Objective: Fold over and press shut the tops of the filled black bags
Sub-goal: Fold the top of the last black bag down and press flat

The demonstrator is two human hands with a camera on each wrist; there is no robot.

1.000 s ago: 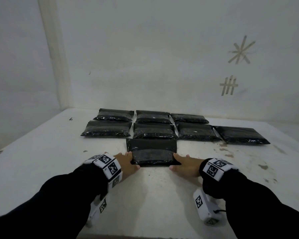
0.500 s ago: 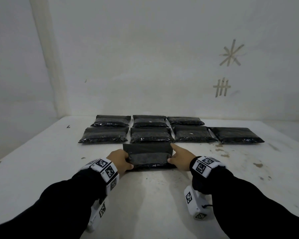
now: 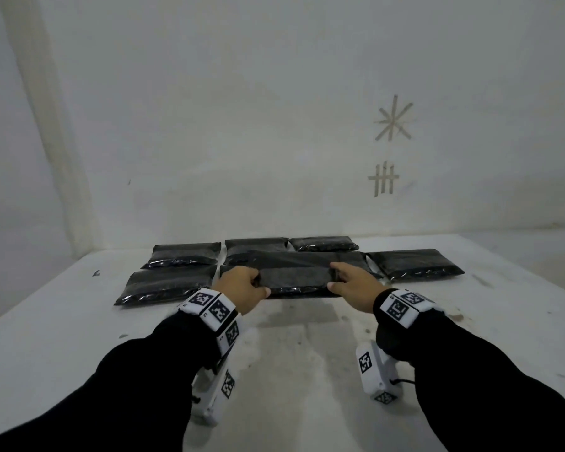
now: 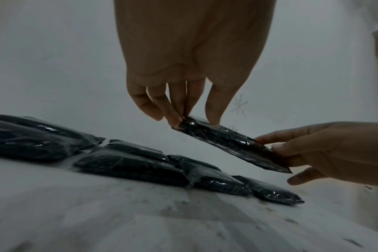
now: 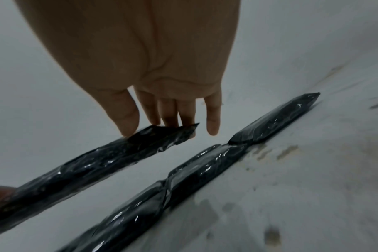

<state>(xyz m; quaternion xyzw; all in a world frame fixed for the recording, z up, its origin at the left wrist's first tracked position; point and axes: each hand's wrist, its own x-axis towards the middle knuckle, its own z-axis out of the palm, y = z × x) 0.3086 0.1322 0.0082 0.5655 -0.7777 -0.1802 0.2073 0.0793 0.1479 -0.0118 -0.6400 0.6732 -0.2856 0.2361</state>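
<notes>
On a stained white table [image 3: 79, 337] against a white wall, the left hand [image 3: 242, 287] and right hand [image 3: 353, 287] pinch opposite ends of a black bag [image 3: 294, 280], held clear of the surface. Beyond the fingertips lie rows of bags [image 3: 167, 283], apparently seven.

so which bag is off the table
The bag held between the left hand and right hand; the other bags lie flat in rows.
</notes>
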